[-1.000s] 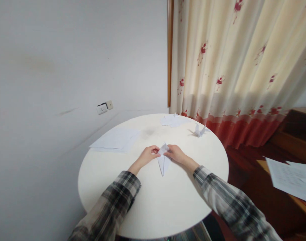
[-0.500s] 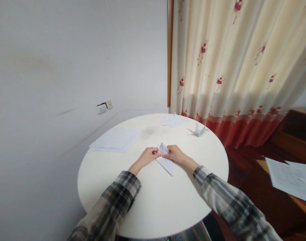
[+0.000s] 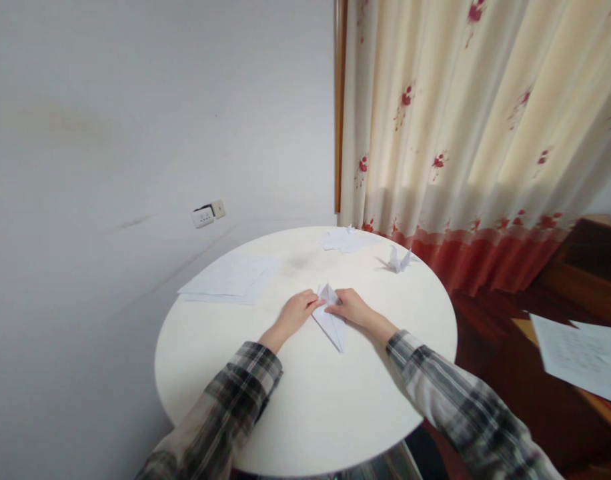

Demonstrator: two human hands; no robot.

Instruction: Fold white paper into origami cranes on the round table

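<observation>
A piece of folded white paper (image 3: 331, 327) lies on the round white table (image 3: 305, 413), one narrow point toward me and a raised flap at its far end. My left hand (image 3: 298, 311) pinches its upper left edge, fingers closed together. On the other side, my right hand (image 3: 354, 307) grips the upper right edge, with the thumb lying across the paper's front. The fingers behind the paper are partly hidden.
A stack of white paper sheets (image 3: 230, 277) lies at the table's left. A folded paper crane (image 3: 398, 260) stands at the right. More paper pieces (image 3: 341, 240) lie at the far edge. Written sheets (image 3: 575, 353) rest on a surface to the right, below a floral curtain (image 3: 435, 133).
My left thumb and fingers have shifted slightly up along the paper's left edge. The paper has turned a little, its near point moving slightly left. My right hand stays almost in place.
</observation>
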